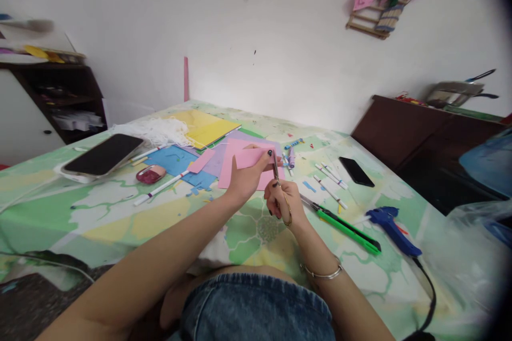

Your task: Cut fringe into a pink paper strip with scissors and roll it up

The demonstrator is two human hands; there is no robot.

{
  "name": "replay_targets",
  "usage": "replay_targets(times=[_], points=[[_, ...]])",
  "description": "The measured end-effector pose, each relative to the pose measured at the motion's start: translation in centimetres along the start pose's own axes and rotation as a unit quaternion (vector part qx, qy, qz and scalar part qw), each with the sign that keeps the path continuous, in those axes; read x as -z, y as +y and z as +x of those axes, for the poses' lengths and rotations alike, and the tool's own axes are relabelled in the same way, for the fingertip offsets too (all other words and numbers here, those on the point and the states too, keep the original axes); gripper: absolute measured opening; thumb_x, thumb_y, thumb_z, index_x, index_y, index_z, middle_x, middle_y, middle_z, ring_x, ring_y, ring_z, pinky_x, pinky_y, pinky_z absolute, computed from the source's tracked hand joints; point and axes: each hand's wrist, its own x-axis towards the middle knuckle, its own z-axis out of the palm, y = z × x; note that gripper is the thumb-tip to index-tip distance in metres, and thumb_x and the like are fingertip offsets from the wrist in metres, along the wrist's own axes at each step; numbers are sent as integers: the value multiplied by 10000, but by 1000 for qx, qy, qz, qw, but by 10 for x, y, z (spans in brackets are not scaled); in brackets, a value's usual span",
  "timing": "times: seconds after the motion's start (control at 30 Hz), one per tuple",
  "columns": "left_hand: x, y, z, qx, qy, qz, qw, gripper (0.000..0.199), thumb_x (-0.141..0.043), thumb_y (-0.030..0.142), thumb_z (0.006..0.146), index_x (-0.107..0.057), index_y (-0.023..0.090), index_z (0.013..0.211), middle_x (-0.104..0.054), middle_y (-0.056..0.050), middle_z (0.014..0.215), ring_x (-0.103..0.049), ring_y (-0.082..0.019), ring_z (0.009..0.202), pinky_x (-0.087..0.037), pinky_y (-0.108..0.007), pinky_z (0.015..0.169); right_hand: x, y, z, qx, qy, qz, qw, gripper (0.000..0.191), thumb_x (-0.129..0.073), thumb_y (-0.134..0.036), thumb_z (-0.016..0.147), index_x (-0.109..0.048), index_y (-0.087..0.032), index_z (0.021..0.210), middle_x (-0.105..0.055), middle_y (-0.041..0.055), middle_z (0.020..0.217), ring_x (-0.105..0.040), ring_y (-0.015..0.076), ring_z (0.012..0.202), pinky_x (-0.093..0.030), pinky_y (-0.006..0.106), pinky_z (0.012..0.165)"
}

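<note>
My left hand [248, 177] is closed on a piece of pink paper [252, 156], thumb on top and fingers beneath. In my right hand [285, 200] is a pair of scissors [276, 166] with gold-coloured handles, its blades pointing away from me at the right edge of that paper. Whether the blades are apart is too small to tell. Below both hands lies a larger pink sheet [226, 170] on the table. A purple sheet [214, 162] and a blue sheet [170, 160] lie to its left, with a small pink strip [202, 161] on them.
A green utility knife [350, 230] and a blue glue gun [394, 230] lie at right, near a black phone [357, 171]. White-barrelled pens [330, 192] lie between. To the left are another phone [104, 154], white string [154, 132] and a yellow folder [208, 127].
</note>
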Motion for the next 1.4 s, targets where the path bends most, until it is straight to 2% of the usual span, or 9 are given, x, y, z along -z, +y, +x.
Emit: replay_targets(times=[0.33, 0.97, 1.4], points=[[0, 2, 0, 2, 2, 4, 1000, 116, -623, 288, 798, -555, 199, 828, -735, -56, 863, -700, -250, 844, -519, -445, 841, 0, 0, 1, -8, 6, -3, 1000, 542, -520, -673, 744, -505, -167, 550, -414, -48, 280, -269, 47, 214, -198, 173, 257], [3, -4, 1, -24, -14, 9, 1000, 129, -604, 320, 813, -560, 202, 842, -732, -49, 868, -704, -235, 819, -538, -416, 806, 1, 0, 0, 1, 4, -14, 1000, 552, -501, -679, 760, -495, -169, 548, -401, -52, 282, -265, 48, 224, -207, 179, 272], [2, -4, 0, -16, 1, 9, 1000, 172, -587, 352, 824, -501, 205, 848, -730, -68, 873, -702, -255, 830, -538, -431, 784, -1, -7, -3, -7, -30, -7, 1000, 605, -453, -738, 743, -517, -158, 585, -472, -21, 340, -321, 62, 253, -223, 191, 296]])
